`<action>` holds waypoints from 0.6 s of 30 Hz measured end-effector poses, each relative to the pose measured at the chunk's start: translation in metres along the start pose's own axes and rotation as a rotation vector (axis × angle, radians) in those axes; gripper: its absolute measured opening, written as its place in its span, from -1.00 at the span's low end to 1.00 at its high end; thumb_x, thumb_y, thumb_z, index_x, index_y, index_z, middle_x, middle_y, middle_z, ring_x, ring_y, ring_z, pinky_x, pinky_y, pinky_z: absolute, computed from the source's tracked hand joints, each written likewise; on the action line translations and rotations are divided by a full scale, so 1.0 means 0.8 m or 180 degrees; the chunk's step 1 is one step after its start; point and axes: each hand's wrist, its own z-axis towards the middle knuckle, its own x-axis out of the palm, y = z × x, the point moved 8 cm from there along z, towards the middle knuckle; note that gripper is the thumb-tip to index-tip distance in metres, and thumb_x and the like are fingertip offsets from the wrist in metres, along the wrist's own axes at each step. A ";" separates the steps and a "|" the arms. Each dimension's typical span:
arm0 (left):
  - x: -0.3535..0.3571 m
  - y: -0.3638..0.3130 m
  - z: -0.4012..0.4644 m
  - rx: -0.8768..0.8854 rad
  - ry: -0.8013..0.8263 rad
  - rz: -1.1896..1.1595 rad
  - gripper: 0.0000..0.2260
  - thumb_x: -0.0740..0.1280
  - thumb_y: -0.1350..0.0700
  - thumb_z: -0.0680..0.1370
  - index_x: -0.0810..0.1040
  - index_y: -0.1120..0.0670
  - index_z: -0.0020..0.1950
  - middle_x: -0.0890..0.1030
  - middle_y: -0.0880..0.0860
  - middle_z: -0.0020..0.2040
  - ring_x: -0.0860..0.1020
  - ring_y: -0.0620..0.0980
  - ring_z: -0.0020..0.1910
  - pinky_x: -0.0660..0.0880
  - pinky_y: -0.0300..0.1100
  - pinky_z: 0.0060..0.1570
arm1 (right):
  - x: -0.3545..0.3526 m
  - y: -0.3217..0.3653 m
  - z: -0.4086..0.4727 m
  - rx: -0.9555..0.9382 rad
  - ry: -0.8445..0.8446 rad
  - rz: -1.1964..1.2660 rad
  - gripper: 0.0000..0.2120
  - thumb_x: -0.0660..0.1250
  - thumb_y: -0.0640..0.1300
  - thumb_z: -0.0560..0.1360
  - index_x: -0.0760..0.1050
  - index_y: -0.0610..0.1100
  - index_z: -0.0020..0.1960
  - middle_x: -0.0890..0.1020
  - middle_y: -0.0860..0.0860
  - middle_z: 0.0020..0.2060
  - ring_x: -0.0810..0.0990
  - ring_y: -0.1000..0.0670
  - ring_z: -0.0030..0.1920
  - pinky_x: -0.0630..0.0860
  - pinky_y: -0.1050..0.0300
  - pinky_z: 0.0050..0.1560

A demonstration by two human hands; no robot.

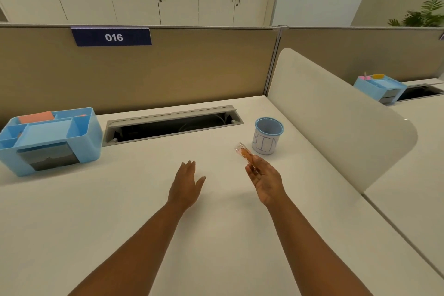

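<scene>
Two hands [185, 182] [265, 181], one clear tube [243, 151], one cup [268, 137] marked BIN, and two blue desk organisers [50, 137] [379, 86].

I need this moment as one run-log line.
left hand: flat, open, over white desk | right hand: palm up, small clear orange item at fingertips | BIN cup: upright, just beyond item
</scene>
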 end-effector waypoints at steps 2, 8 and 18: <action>0.020 -0.001 0.012 0.0009 0.0032 0.0235 -0.50 0.08 0.04 0.59 0.02 0.19 0.46 0.05 0.13 0.54 -0.06 0.06 0.52 0.00 -0.05 0.48 | -0.010 0.025 0.023 -0.0165 -0.0078 -0.0013 -0.80 0.33 -0.26 0.46 0.50 -0.26 0.07 0.57 -0.16 0.07 0.57 -0.01 -0.09 0.57 0.20 -0.10; 0.064 0.002 0.030 0.0065 0.0044 0.0779 -0.23 -0.33 -0.21 0.35 -0.09 0.19 0.46 -0.09 0.15 0.54 -0.12 0.07 0.52 -0.18 -0.04 0.49 | -0.023 0.095 0.070 -0.0734 -0.0571 -0.0100 -0.90 0.39 -0.31 0.41 0.51 -0.16 -0.16 0.56 -0.09 -0.17 0.54 0.03 -0.22 0.59 0.37 -0.31; 0.071 0.002 0.048 0.0188 -0.0192 0.0988 -0.28 -0.33 -0.20 0.38 -0.14 0.12 0.47 -0.10 0.08 0.55 -0.14 -0.03 0.52 -0.23 -0.04 0.50 | -0.027 0.163 0.125 -0.1894 -0.1463 -0.1765 -0.73 0.40 -0.25 0.39 0.47 -0.23 0.07 0.66 -0.22 -0.04 0.64 -0.16 -0.06 0.59 0.10 0.02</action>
